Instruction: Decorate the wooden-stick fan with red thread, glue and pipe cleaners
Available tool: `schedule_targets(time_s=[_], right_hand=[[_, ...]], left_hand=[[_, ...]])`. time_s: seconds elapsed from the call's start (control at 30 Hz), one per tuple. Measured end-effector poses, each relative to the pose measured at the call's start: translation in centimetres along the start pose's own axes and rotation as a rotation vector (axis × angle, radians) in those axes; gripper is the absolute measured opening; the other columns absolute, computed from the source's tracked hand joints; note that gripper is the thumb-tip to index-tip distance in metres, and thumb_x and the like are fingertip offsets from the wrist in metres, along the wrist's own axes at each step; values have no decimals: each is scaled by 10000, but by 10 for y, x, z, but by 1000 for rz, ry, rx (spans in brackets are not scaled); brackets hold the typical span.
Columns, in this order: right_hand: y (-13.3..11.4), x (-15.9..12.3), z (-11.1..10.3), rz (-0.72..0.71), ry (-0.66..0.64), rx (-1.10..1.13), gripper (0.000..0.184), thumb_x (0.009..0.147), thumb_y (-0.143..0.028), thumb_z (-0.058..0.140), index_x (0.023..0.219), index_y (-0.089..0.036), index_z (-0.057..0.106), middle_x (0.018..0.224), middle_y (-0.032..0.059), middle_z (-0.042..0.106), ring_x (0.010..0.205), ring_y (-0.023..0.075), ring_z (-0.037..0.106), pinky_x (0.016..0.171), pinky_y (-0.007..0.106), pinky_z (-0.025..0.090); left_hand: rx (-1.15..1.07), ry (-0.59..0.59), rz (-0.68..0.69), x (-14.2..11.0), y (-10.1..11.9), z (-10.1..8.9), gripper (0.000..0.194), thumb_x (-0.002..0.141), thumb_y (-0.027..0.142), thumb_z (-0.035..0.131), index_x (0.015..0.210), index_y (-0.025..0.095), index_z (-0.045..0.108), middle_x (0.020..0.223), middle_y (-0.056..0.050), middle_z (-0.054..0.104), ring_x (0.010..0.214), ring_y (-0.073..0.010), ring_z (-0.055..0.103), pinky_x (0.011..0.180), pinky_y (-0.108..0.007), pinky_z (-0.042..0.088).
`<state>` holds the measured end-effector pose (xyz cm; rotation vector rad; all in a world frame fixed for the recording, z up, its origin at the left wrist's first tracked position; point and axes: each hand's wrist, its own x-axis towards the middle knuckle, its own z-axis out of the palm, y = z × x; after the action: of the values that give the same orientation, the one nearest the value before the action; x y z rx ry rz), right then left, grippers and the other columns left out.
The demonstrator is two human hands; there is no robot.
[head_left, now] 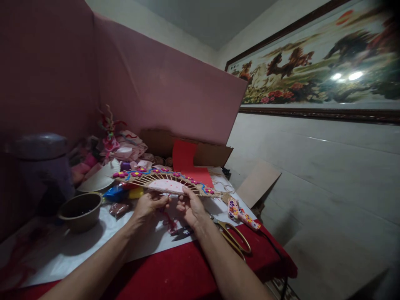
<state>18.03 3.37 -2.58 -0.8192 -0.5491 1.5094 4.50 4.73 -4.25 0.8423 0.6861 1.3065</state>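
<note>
A fan-shaped craft piece (pixel 165 181), with wooden sticks, a pink spotted centre and coloured flowers along its rim, stands upright above the table. My left hand (pixel 149 205) is closed on its lower edge, fingers pinched by a red tassel (pixel 168 223). My right hand (pixel 190 207) is closed on the same lower edge just to the right, thumb up against the pink centre. Both forearms reach in from the bottom of the view.
Gold-handled scissors (pixel 233 237) lie right of my right wrist, beside a flower-decorated stick (pixel 242 214). A brown bowl (pixel 80 210) and a dark pot (pixel 40 166) stand at the left. White paper (pixel 78 246) covers the red tablecloth (pixel 187 271); a pink board (pixel 162 91) backs the table.
</note>
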Motion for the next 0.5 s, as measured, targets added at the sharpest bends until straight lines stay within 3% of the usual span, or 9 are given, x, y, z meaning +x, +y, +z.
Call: schedule_targets(time_s=[0.27,0.5], right_hand=[[5,-1,2,70,-28,89,176,752,-233,664,733,-156,507,482,-51,493,369,37,354,319,118,261],[7,-2,2,90,-61,117,145,768,-203,649,739,-147,519,492,-45,505,383,36,362,326,116,280]], left_hand=[[-43,56,18,-8,0,8,429,514,64,797,907,101,627,731,-61,703,578,-147,638,507,-222,514],[-21,45,47,-5,-4,4,441,531,107,801,927,113,606,751,-47,704,576,-144,638,524,-236,517]])
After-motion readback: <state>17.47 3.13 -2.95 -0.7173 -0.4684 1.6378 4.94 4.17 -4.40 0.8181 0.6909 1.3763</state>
